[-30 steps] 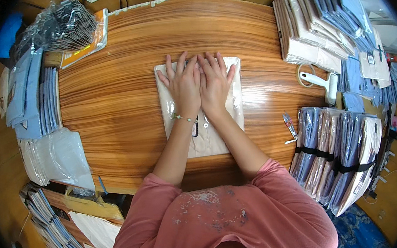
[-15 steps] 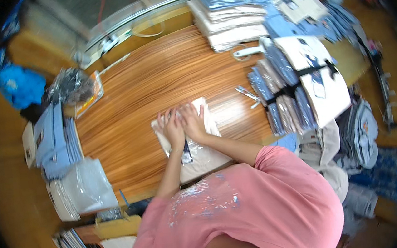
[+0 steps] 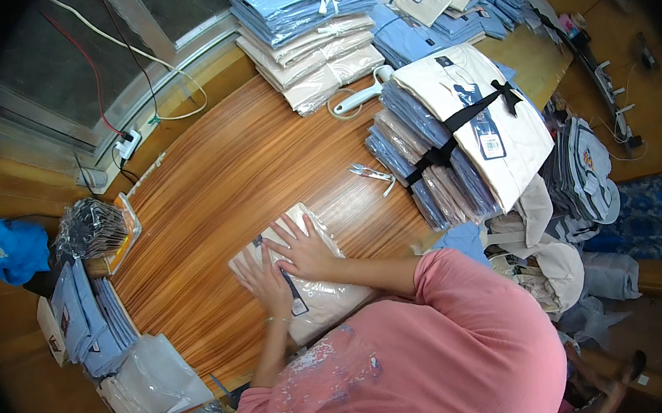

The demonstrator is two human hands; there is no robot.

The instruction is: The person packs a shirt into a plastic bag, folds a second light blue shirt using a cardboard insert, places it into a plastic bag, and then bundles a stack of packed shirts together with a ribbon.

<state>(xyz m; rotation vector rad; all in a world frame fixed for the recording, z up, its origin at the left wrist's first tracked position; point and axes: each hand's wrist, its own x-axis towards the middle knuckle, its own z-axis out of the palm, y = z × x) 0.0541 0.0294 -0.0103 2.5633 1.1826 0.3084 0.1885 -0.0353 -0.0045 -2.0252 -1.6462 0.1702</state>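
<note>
Our left hand [image 3: 265, 283] and right hand [image 3: 308, 255] lie with fingers spread on the bagged cream garment [image 3: 330, 300], near the wooden table's [image 3: 210, 194] front edge; even, outward pressure should, we judge, best avoid creases.

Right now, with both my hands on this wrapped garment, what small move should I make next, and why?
I'd probably slide the right hand toward you over the cream garment in clear plastic, pressing lightly: it and the left hand lie on its far part, while the plastic over its near part looks shiny and creased.
</note>
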